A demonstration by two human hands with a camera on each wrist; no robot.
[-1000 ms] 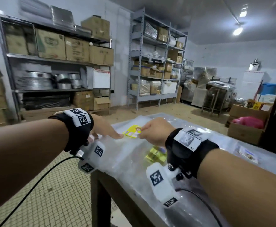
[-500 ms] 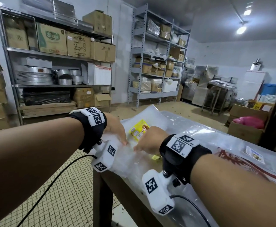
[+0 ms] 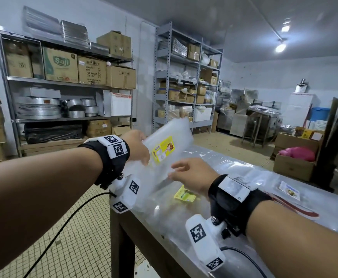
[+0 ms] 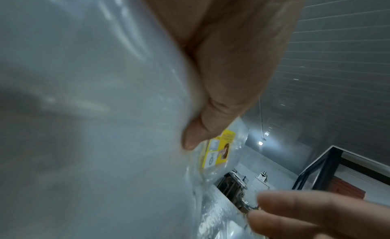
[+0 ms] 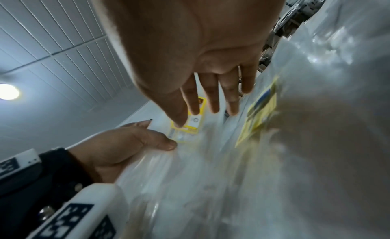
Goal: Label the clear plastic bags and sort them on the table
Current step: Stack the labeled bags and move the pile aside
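Above the table's point(image 3: 234, 237) near-left corner, the left hand point(image 3: 137, 146) grips a labelled bag point(image 3: 170, 137) by its edge, tilted up toward 1 o'clock; the right hand point(image 3: 192, 173) hangs slack-fingered, empty, at its 5 o'clock. Labelling looks done; sorting it flat onto a pile seems next.

Lifted bag point(image 3: 164, 149) blocks the front — yellow labels point(image 3: 184, 194) below.

A storeroom with pale walls point(image 3: 144, 47), small-tiled floor point(image 3: 73, 243), two metal shelving racks point(image 3: 67, 81) of cardboard boxes point(image 3: 92, 70) and pans point(image 3: 39, 109), and a bright ceiling lamp point(image 3: 280, 47)
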